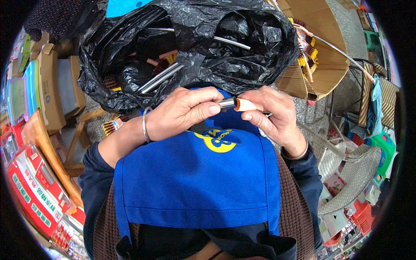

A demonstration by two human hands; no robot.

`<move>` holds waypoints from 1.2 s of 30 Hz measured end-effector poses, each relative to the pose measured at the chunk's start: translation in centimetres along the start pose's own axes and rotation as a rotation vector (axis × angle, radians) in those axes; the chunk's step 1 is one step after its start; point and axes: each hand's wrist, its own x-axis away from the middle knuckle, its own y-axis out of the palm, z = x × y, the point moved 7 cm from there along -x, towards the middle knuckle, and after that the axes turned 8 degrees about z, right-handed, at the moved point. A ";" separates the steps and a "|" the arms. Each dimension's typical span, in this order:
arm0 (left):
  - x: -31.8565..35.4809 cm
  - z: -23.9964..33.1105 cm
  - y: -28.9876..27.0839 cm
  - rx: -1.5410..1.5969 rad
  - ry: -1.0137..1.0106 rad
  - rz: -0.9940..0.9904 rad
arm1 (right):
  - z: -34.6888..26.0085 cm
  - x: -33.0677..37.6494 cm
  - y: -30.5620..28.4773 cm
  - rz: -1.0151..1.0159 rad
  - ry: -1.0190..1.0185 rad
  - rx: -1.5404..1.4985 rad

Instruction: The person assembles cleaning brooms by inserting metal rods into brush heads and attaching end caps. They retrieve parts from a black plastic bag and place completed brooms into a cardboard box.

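Observation:
My left hand grips a shiny metal tube over my blue apron. My right hand holds an orange handle piece whose end meets the tube's end. Both hands are closed around these parts, close together at chest height. The rest of the tube is hidden inside my left fist. Just beyond the hands lies a large black plastic bag holding more metal tubes and orange pieces.
A cardboard box at the upper right holds brush-like items and a long metal rod. Cartons and a wooden stool stand at the left. Woven hats and plastic goods sit at the right.

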 end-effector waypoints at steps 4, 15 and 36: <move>0.0 -0.1 0.3 -0.011 -0.010 -0.010 | -0.1 -0.2 -0.2 0.001 -0.019 0.052; 0.2 -0.5 0.9 -0.102 0.032 -0.065 | -1.9 -0.9 -0.2 -0.093 -0.215 0.306; 1.2 -2.2 3.1 -0.227 0.018 -0.186 | -0.7 0.4 2.0 -0.406 0.067 0.195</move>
